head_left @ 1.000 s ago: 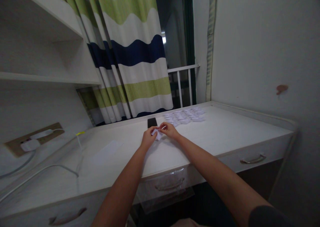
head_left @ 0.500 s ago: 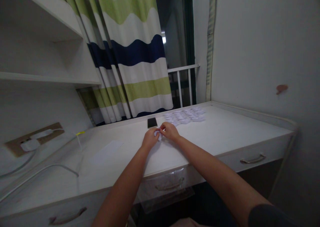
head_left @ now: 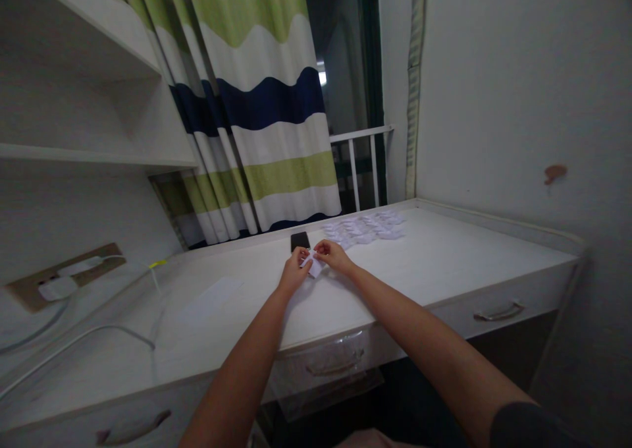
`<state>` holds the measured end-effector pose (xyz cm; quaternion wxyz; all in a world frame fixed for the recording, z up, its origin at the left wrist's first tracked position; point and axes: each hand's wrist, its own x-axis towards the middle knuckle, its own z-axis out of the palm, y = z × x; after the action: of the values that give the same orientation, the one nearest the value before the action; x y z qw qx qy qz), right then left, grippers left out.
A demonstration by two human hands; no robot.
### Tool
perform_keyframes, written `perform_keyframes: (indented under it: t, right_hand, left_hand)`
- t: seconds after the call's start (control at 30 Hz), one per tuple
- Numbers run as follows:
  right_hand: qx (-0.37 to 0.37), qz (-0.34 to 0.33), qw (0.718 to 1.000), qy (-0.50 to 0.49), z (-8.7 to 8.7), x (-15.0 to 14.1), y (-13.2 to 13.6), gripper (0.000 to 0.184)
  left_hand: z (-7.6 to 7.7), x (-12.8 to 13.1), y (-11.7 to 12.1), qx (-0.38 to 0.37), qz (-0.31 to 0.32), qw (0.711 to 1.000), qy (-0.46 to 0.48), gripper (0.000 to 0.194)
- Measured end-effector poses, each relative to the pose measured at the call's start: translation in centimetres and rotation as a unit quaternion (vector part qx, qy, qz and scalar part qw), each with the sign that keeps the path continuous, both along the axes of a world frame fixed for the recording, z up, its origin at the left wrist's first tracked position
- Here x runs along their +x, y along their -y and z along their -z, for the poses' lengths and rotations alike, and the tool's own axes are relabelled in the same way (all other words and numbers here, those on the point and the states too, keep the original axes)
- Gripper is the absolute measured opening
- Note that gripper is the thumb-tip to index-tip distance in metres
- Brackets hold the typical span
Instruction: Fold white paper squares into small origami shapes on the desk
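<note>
My left hand (head_left: 292,271) and my right hand (head_left: 333,255) meet over the middle of the white desk (head_left: 444,257). Both pinch a small folded piece of white paper (head_left: 313,265) between their fingertips, just above the desktop. A black phone (head_left: 299,240) lies flat right behind my hands. Farther back, to the right, lies a heap of several small folded white papers (head_left: 366,227).
A flat white sheet (head_left: 210,298) lies on the desk to the left. White cables (head_left: 99,333) run from a wall socket plate (head_left: 59,284). Shelves (head_left: 89,155) hang at left, a striped curtain (head_left: 261,118) behind. Drawer handles (head_left: 498,313) face me below the edge.
My hands have stayed in one spot; the fingers shifted on the small paper, closing together over it and then spreading it slightly again.
</note>
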<state>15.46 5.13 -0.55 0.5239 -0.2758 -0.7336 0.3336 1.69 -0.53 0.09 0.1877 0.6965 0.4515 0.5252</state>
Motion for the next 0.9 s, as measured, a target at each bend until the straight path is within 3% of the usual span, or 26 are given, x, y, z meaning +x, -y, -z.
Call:
perform_keyframes:
  t: [0.23, 0.47, 0.9]
  right_hand:
    - [-0.01, -0.009, 0.999, -0.036, -0.3, 0.4, -0.2, 0.015]
    - [-0.125, -0.084, 0.987, -0.054, -0.8, 1.1, 0.6, 0.029]
    - [-0.103, -0.079, 0.988, -0.089, -1.1, 1.5, 0.6, 0.029]
  left_hand:
    - [-0.1, 0.1, -0.1, -0.075, 0.047, 0.993, 0.082, 0.038]
    - [-0.8, -0.3, -0.1, -0.067, 0.032, 0.985, 0.157, 0.041]
    - [-1.1, -0.5, 0.1, -0.097, 0.037, 0.976, 0.191, 0.047]
